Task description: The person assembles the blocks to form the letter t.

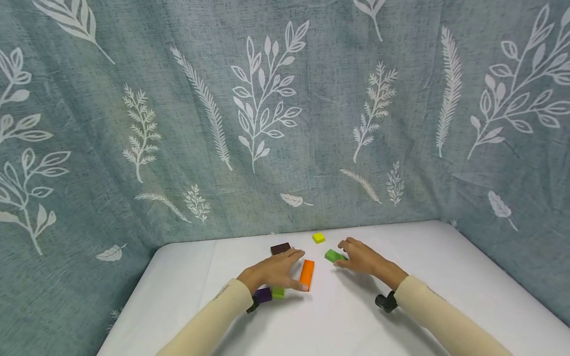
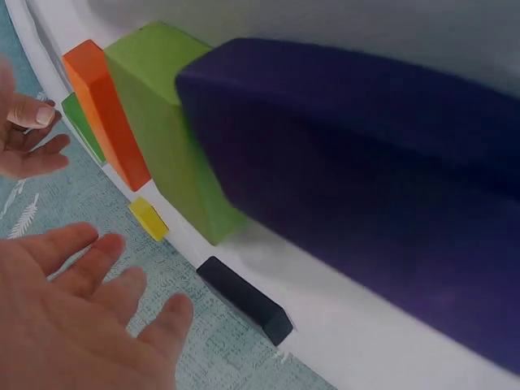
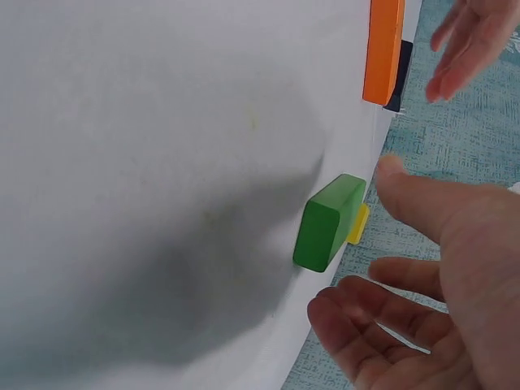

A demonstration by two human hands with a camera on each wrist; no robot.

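Observation:
My left hand (image 1: 278,271) hovers with fingers and thumb spread, its thumb tip overlapping the near end of an orange block (image 1: 307,273) in the head view. Nothing is between its fingers. Under and beside that wrist stand a dark purple block (image 2: 349,138) and a light green block (image 2: 162,122); the arm partly hides both. My right hand (image 1: 361,257) reaches over a green block (image 1: 333,255), thumb on its near side and fingers on the far side. In the right wrist view, the green block (image 3: 329,223) lies on the table beyond the parted thumb and fingers, with no grip on it.
A dark brown block (image 1: 279,248) lies past the left hand's fingers. Farther back, a small yellow block (image 1: 318,238) sits close to the rear edge of the white-covered table (image 1: 187,272). Behind it hangs a grey-green leaf-patterned cloth (image 1: 329,123).

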